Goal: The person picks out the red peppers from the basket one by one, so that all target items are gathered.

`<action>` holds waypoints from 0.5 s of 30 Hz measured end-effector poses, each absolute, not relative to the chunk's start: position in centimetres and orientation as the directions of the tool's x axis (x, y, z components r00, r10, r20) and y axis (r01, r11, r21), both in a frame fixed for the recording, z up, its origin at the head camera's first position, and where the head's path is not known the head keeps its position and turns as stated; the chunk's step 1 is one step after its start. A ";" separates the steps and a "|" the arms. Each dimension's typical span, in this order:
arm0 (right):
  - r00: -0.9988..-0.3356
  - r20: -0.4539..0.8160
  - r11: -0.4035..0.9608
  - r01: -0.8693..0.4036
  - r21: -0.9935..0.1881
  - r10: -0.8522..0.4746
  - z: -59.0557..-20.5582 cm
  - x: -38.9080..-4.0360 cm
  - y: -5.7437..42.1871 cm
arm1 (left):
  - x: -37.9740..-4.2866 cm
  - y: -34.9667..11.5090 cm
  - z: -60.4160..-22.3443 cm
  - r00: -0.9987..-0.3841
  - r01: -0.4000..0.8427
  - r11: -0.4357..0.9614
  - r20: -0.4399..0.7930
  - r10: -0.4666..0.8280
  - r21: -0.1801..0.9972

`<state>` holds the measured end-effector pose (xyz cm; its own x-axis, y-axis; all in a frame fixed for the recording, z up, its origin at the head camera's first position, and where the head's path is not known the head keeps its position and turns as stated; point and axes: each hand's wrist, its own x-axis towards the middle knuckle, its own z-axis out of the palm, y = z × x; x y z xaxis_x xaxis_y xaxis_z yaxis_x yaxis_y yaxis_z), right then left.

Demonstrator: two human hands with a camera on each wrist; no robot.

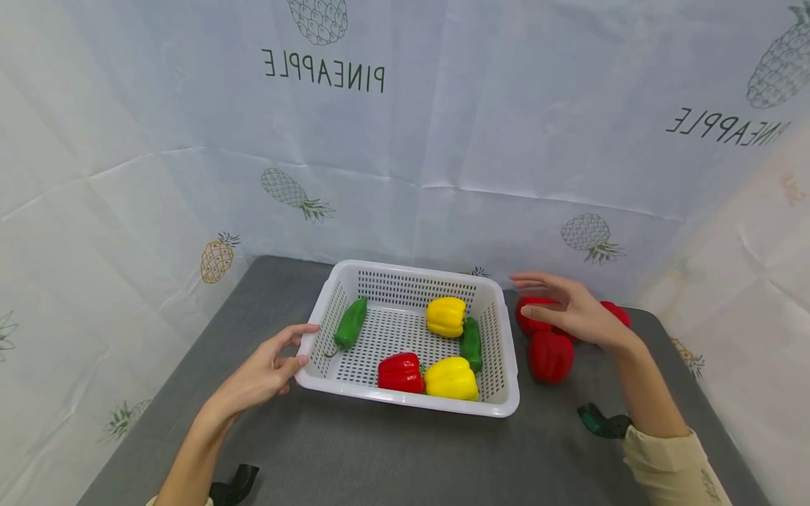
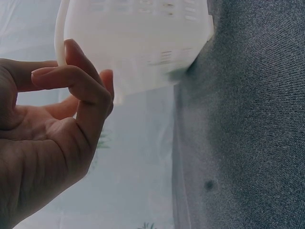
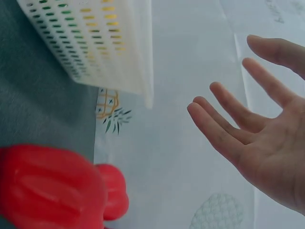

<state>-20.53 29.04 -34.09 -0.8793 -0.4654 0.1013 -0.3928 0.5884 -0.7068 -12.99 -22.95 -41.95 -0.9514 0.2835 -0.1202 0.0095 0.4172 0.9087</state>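
Note:
A white perforated plastic basket (image 1: 405,400) sits on the grey table. Inside it are a red bell pepper (image 1: 401,372), a yellow bell pepper (image 1: 452,378) in front, another yellow bell pepper (image 1: 446,316) farther back, and two green chili peppers, one at the left (image 1: 351,323) and one at the right (image 1: 471,344). My left hand (image 1: 268,367) pinches the basket's left rim, fingers bent about the edge in the left wrist view. Above several red bell peppers (image 1: 550,357) right of the basket, my right hand (image 1: 579,309) hovers with spread fingers and holds nothing.
A pale curtain (image 1: 405,140) with pineapple prints rises behind the table (image 1: 380,457) and along both sides. Small black pieces show at each wrist, such as the one by the right sleeve (image 1: 664,450).

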 end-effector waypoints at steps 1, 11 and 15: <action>-0.876 0.103 0.588 -0.399 -0.704 -0.471 -34.0 -20.6 28.8 | -13.0 -22.9 -41.9 -0.951 0.007 0.415 -0.122 0.284 0.910; -0.832 0.118 0.523 -0.443 -0.728 -0.541 -33.4 -21.6 26.3 | -13.0 -22.9 -41.9 -0.948 0.018 0.406 -0.113 0.296 0.914; -0.803 0.112 0.484 -0.458 -0.746 -0.586 -33.2 -21.9 25.0 | -12.9 -22.9 -42.0 -0.949 0.010 0.410 -0.120 0.290 0.912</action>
<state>-21.91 24.96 -33.24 -0.8025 -0.5859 0.1123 -0.4576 0.4839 -0.7459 -12.91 -22.88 -41.95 -0.9495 0.2901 -0.1198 0.0103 0.4102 0.9119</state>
